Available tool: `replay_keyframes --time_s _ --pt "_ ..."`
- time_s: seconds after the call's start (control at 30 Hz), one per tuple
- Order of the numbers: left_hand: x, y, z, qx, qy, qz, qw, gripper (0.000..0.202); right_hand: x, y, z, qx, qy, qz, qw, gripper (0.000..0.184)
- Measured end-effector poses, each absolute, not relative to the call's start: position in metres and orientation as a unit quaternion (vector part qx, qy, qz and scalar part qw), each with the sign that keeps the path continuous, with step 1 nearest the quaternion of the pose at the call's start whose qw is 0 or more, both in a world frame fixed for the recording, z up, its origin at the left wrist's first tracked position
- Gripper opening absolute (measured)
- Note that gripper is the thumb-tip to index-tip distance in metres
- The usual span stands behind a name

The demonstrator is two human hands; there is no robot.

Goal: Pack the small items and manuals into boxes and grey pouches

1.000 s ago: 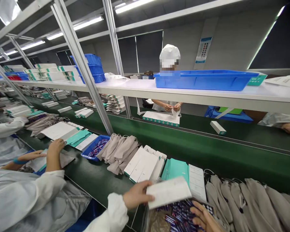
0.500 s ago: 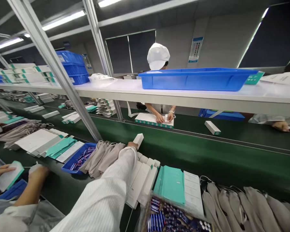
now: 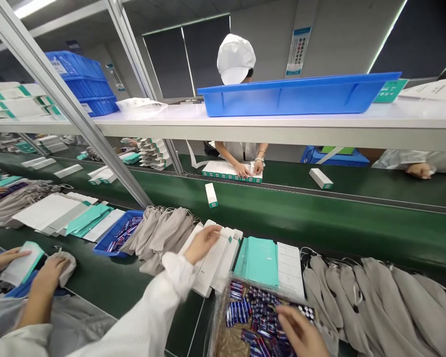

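Note:
My left hand (image 3: 203, 243) is just above a row of flat white cartons (image 3: 223, 258), fingers loosely extended and nothing visible in them. Beyond it, a long white box (image 3: 211, 195) with a green end lies on the green conveyor belt (image 3: 267, 208). My right hand (image 3: 301, 329) reaches over an open, plastic-lined box of batteries (image 3: 241, 310). Its fingers are stretched out, with no battery visible in them. Between the cartons and the battery box lie teal booklets (image 3: 258, 260) and white printed sheets (image 3: 290, 267).
Grey cloth pouches (image 3: 379, 302) lie at right, more pouches (image 3: 163, 230) at left beside a blue battery tray (image 3: 102, 248). A shelf (image 3: 267, 123) with a blue bin (image 3: 293, 96) spans above. A co-worker's hands (image 3: 40, 267) work at left; another person (image 3: 238, 59) stands across the belt.
My left hand has let go of the white box on the belt and drawn back over the cartons. My right hand has come into view above the batteries.

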State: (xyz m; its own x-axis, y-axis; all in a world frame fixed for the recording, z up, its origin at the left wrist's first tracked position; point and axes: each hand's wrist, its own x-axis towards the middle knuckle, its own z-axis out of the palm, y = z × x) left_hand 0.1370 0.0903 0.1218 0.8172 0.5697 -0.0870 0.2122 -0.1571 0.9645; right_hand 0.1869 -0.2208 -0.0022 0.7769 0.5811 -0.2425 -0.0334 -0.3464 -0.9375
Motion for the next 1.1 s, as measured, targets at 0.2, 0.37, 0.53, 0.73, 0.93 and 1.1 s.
replay_keyframes --time_s 0.2,0.37,0.53,0.73,0.93,1.1 --pt "0.076 -0.016 0.08 0.787 0.137 0.048 0.599 0.024 0.259 -0.169 0.022 -0.928 -0.25 0.133 0.242 0.043" --pt "0.046 -0.041 0.046 0.764 0.168 0.0 0.623 0.023 0.276 -0.155 0.009 -0.92 -0.252 0.202 0.223 0.035" --pt "0.032 -0.036 0.039 0.657 0.222 0.016 0.721 0.039 0.278 -0.167 0.012 -0.888 -0.264 0.206 0.314 0.026" --pt "0.037 -0.041 0.05 0.337 0.305 -0.035 0.89 0.074 0.239 -0.191 0.039 -0.798 -0.324 0.203 0.465 0.044" --pt "0.035 -0.045 0.049 0.316 0.203 -0.054 0.925 0.045 0.195 -0.197 0.054 -0.712 -0.514 0.232 0.418 0.036" --pt "0.029 -0.051 0.037 0.32 0.238 -0.031 0.916 0.04 0.271 -0.176 0.047 -0.899 -0.375 0.139 0.18 0.048"
